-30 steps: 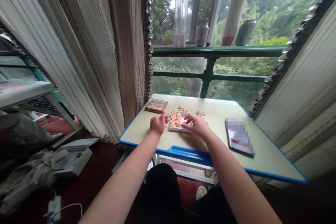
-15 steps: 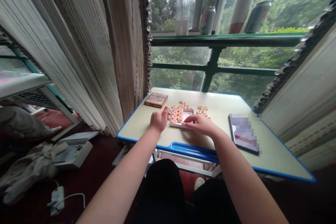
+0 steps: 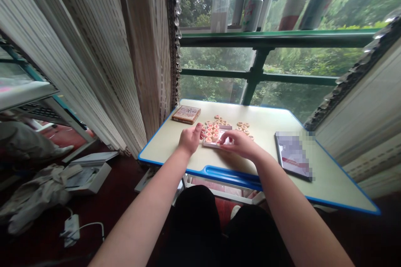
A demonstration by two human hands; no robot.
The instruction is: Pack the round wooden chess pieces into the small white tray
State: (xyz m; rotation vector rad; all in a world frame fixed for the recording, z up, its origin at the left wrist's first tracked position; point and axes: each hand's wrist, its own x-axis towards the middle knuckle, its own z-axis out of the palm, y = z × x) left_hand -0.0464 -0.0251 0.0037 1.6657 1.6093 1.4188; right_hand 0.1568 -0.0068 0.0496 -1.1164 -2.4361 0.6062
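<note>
A shallow open box [image 3: 210,145] lies on the table, with rows of round xiangqi pieces [image 3: 209,134] bearing red characters along its left side. Beside the box's left wall is my left hand [image 3: 189,138], thumb raised and fingers loosely bent near the edge; whether they touch it is hard to tell. My right hand [image 3: 239,143] reaches over the box's right front part, thumb and fingers pinched on a xiangqi piece [image 3: 219,142], partly hidden. More loose pieces [image 3: 240,128] lie right of the box, and others [image 3: 221,120] behind it.
A flat patterned box [image 3: 186,114] rests at the table's back left. On the right lies a tablet [image 3: 293,156]. The table [image 3: 266,114] has a blue rim and a blue front groove [image 3: 232,175]. Cans [image 3: 318,7] stand on the window ledge; curtains hang on both sides.
The view has tipped slightly downward. My right hand's fingertips have shifted a little within the box's front right area, and a red-marked piece now shows at them. My left hand stays by the box.
</note>
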